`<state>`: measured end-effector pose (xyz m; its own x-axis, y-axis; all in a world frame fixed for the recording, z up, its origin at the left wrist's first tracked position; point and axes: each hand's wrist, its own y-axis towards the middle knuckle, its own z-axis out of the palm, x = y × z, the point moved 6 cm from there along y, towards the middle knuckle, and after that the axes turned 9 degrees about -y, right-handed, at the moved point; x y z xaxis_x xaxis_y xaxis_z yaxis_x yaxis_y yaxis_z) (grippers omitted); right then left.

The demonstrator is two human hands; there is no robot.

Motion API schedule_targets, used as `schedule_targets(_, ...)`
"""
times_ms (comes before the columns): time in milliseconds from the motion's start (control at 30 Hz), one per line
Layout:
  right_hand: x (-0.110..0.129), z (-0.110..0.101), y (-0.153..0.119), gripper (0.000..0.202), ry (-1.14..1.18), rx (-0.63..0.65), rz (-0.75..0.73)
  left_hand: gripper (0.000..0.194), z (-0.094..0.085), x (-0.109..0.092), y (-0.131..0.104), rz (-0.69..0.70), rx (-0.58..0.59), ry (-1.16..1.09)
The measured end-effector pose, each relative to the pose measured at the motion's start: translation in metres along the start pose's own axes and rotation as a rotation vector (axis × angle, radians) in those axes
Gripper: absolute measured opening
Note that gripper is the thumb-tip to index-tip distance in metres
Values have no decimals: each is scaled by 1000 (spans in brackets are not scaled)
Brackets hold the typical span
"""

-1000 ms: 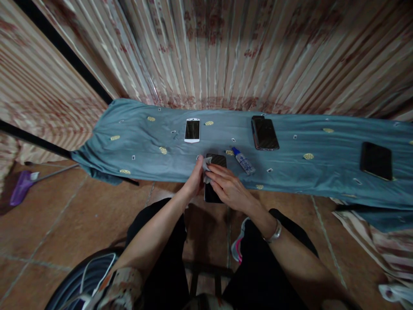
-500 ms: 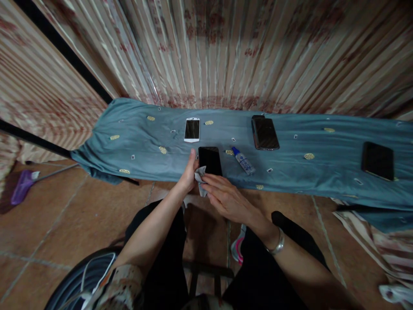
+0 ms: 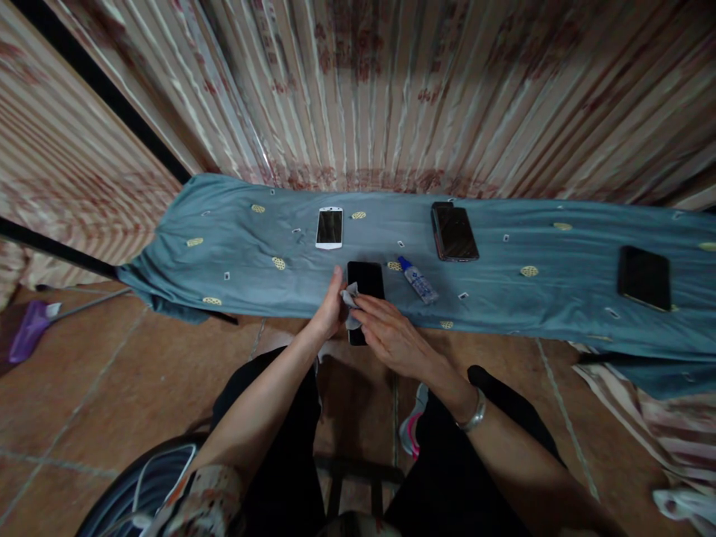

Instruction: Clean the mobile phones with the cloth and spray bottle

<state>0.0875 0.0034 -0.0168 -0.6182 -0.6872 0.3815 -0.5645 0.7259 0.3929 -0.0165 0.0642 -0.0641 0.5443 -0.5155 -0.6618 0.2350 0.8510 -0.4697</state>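
A black smartphone (image 3: 366,278) is held by its left edge in my left hand (image 3: 330,307), thumb up along the side and the other fingers hidden. My right hand (image 3: 391,333) presses a crumpled grey cloth (image 3: 351,296) onto the phone's left side, fingers stretched over the screen. The phone's lower corner shows below the cloth. Just right of the phone, a clear bottle with a blue cap (image 3: 418,280) lies on the blue-green cloth cover (image 3: 262,291). Farther back lies a white smartphone (image 3: 330,228), face up.
A dark phone on a dark case (image 3: 456,231) lies at back right, and a black device (image 3: 644,277) farther right. A striped curtain (image 3: 358,97) hangs behind. A purple dustpan or broom head (image 3: 27,332) is on the floor at left; a round dark tub (image 3: 134,485) stands lower left.
The phone's lower corner now shows under my right hand, where it was covered before. The cloth has shifted slightly on the phone. The whole view has moved a little.
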Motion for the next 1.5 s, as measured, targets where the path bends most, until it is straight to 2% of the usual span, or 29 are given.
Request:
schedule_targets(267,-13,1,8,46,-59,11,82,54,2,9,-1,114,-4,-34)
schedule_targets(567,-30,0,12,49,-85,5,160,54,10,26,1,99,202,-4)
schedule_targets(700,-35,-3,12,49,-94,3,181,60,17,26,-3,74,279,-2)
schedule_targets(1167,-55,-10,5,49,-140,-16,297,65,23,7,-15,-9,246,-81)
schedule_targets(1500,-43,-7,8,51,-83,-18,236,62,19,16,-10,28,216,-47)
